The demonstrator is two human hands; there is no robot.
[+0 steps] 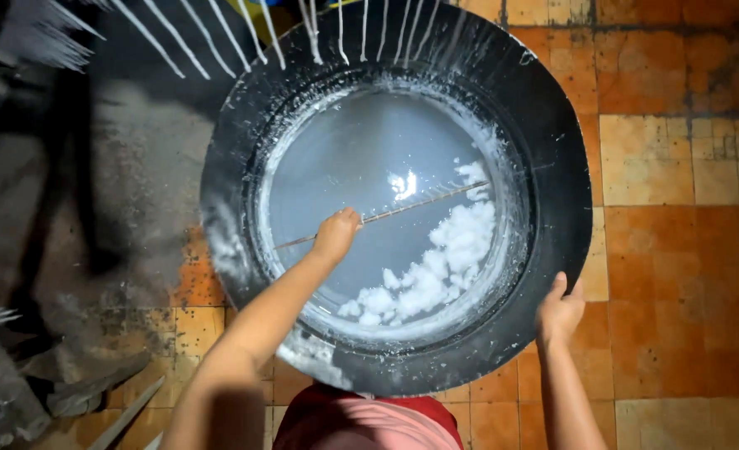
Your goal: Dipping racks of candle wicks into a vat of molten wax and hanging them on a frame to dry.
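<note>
- The left hand [336, 234] is closed in a fist around a thin straight rod [386, 215], gripping it near the middle, out over the liquid.
- The rod lies almost level across the basin, its left end low near the inner wall and its right end reaching up toward the white lumps on the right side.
- The right hand [559, 313] rests on the near right part of the rim, fingers curled over the outer edge, thumb on top; it clasps the rim and nothing else.
- The two hands are well apart, one inside the ring of the rim, the other at its edge.
- The big round black basin [553, 167] fills most of the view, its broad sloping rim smeared and streaked with white.
- Inside sits a pool of pale grey liquid [353, 158] with a bright glint of light near the centre.
- A drift of white crumbly lumps [436, 267] floats along the near right of the pool.
- White drips run down the far rim.
- Orange floor tiles [678, 167], stained, lie to the right; the floor on the left is dark and dusty grey.
</note>
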